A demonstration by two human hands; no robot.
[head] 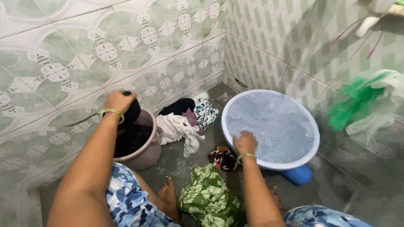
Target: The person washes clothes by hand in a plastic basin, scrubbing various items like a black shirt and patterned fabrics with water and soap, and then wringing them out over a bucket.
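Note:
My left hand grips a black cloth and holds it over a grey-brown bucket with more dark cloth inside. My right hand rests on the near rim of a pale blue basin full of soapy water, its fingers at the water's edge with nothing held. Both wrists wear a green bangle. A dark patterned cloth lies on the floor just left of my right wrist.
A heap of white, black, purple and patterned clothes lies between bucket and basin. A green floral cloth sits by my bare foot. Tiled walls close the corner. Green and clear plastic bags hang at right. The basin rests on a blue stool.

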